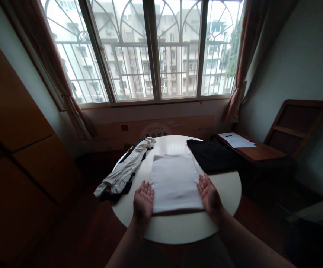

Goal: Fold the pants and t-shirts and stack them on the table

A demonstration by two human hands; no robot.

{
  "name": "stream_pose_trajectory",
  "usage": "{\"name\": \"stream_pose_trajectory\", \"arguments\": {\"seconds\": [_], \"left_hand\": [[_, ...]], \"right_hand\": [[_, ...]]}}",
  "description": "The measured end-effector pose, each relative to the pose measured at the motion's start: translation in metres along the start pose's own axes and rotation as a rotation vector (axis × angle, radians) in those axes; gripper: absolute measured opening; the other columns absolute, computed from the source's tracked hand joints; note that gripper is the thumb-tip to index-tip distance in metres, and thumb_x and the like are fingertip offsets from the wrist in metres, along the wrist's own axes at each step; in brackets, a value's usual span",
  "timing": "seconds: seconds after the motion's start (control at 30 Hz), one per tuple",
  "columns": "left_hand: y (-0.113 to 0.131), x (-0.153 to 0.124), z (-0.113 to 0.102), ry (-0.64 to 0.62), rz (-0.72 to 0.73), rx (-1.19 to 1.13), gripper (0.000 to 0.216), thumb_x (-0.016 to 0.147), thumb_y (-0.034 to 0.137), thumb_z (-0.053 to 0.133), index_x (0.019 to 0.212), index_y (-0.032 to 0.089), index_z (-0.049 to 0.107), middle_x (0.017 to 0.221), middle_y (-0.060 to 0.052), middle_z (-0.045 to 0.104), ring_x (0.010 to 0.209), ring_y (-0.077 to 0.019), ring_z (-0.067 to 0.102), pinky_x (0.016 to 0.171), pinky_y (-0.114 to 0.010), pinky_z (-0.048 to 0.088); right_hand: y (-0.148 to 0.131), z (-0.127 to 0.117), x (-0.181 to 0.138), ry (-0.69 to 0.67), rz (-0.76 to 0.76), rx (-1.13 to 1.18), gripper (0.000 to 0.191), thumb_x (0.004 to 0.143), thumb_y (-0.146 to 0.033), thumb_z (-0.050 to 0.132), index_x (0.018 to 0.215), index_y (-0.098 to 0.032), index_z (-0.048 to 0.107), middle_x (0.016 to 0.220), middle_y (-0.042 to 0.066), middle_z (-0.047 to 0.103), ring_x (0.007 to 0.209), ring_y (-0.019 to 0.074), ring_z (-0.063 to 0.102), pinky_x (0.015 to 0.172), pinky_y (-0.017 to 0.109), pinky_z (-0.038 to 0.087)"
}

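A folded white garment (pixel 175 181) lies flat in the middle of a round white table (pixel 228 190). My left hand (pixel 143 200) rests palm up at the garment's near left edge, fingers stretched out and touching its side. My right hand (pixel 209 195) lies palm up at the near right edge, fingers also spread. Neither hand holds anything.
A crumpled white and dark garment (pixel 124 171) hangs over the table's left edge. A dark folded cloth (pixel 210 153) lies at the right rear. A wooden side table with papers (pixel 238 142) stands to the right. A barred window (pixel 150 52) fills the far wall; wooden panels stand at left.
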State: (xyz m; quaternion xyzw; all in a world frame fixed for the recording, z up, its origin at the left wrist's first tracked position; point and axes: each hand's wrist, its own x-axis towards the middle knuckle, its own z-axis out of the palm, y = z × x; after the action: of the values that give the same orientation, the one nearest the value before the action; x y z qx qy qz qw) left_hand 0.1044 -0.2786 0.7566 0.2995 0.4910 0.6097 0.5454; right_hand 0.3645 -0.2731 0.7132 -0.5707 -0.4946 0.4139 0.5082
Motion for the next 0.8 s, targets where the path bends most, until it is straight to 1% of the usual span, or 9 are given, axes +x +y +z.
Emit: {"name": "stream_pose_trajectory", "arguments": {"seconds": [0.07,0.13,0.23,0.3,0.37,0.47,0.57,0.67,0.8], "left_hand": [[0.001,-0.001,-0.019,0.006,0.081,0.101,0.07,0.093,0.043,0.022,0.158,0.019,0.024,0.163,-0.013,0.032,0.148,-0.019,0.035,0.12,-0.039,0.035],[0.0,-0.004,-0.042,-0.033,0.251,0.31,0.066,0.093,0.045,0.034,0.154,0.02,0.035,0.16,-0.014,0.037,0.148,-0.0244,0.036,0.121,-0.046,0.033],[-0.002,-0.015,-0.065,-0.214,0.603,0.812,0.059,0.087,0.044,0.058,0.141,0.022,0.054,0.154,-0.014,0.048,0.145,-0.0334,0.04,0.119,-0.057,0.033],[-0.002,-0.025,-0.064,-0.39,0.803,1.141,0.053,0.08,0.034,0.067,0.133,0.028,0.063,0.151,-0.011,0.051,0.144,-0.0368,0.041,0.118,-0.065,0.031],[-0.003,-0.033,-0.049,-0.535,0.925,1.35,0.056,0.074,0.018,0.068,0.128,0.031,0.065,0.15,-0.008,0.053,0.142,-0.0369,0.043,0.115,-0.068,0.033],[-0.006,-0.036,-0.021,-0.636,0.978,1.461,0.061,0.071,0.002,0.06,0.125,0.029,0.065,0.141,-0.007,0.061,0.132,-0.0316,0.054,0.111,-0.06,0.043],[-0.009,-0.03,-0.007,-0.69,0.997,1.477,0.046,0.078,0.002,0.061,0.115,0.028,0.067,0.121,-0.003,0.072,0.111,-0.0235,0.067,0.106,-0.048,0.051],[-0.011,-0.021,-0.017,-0.677,1.133,1.493,0.033,0.084,0.006,0.061,0.11,0.027,0.067,0.11,0.0,0.074,0.101,-0.0196,0.069,0.097,-0.035,0.055],[-0.008,-0.013,-0.039,-0.539,1.397,1.58,0.042,0.086,0.005,0.053,0.121,0.027,0.063,0.117,0.0,0.074,0.107,-0.0195,0.067,0.095,-0.031,0.053]], "right_hand": [[-0.002,-0.009,-0.009,-0.002,-0.043,0.075,0.073,0.098,-0.052,-0.003,0.162,-0.017,-0.009,0.165,0.014,0.023,0.15,0.0192,0.03,0.118,0.047,0.037],[-0.004,-0.023,-0.02,-0.032,-0.131,0.106,0.073,0.1,-0.055,0.015,0.163,-0.019,0.005,0.164,0.013,0.026,0.15,0.0219,0.03,0.121,0.049,0.033],[-0.01,-0.037,-0.039,-0.14,-0.309,-0.111,0.07,0.097,-0.051,0.045,0.158,-0.019,0.031,0.162,0.012,0.031,0.151,0.0264,0.029,0.124,0.052,0.025],[-0.017,-0.032,-0.05,-0.23,-0.415,-0.357,0.069,0.093,-0.04,0.055,0.155,-0.017,0.039,0.161,0.013,0.033,0.152,0.0291,0.027,0.124,0.054,0.024],[-0.026,-0.017,-0.058,-0.315,-0.488,-0.567,0.071,0.088,-0.029,0.059,0.155,-0.013,0.039,0.16,0.015,0.035,0.152,0.0316,0.025,0.124,0.056,0.023],[-0.037,0.014,-0.064,-0.438,-0.486,-0.761,0.075,0.082,-0.02,0.058,0.154,-0.009,0.04,0.157,0.016,0.039,0.149,0.0333,0.032,0.123,0.055,0.027],[-0.039,0.033,-0.063,-0.501,-0.425,-0.85,0.076,0.078,-0.018,0.057,0.152,-0.006,0.043,0.154,0.018,0.044,0.144,0.0337,0.042,0.12,0.051,0.035],[-0.027,0.04,-0.057,-0.507,-0.444,-0.905,0.079,0.074,-0.017,0.057,0.151,-0.008,0.045,0.154,0.016,0.044,0.144,0.0356,0.041,0.12,0.053,0.034],[0.007,0.052,-0.048,-0.417,-0.587,-0.969,0.084,0.068,-0.016,0.059,0.151,-0.014,0.046,0.154,0.013,0.045,0.142,0.0392,0.042,0.116,0.06,0.036]]}}
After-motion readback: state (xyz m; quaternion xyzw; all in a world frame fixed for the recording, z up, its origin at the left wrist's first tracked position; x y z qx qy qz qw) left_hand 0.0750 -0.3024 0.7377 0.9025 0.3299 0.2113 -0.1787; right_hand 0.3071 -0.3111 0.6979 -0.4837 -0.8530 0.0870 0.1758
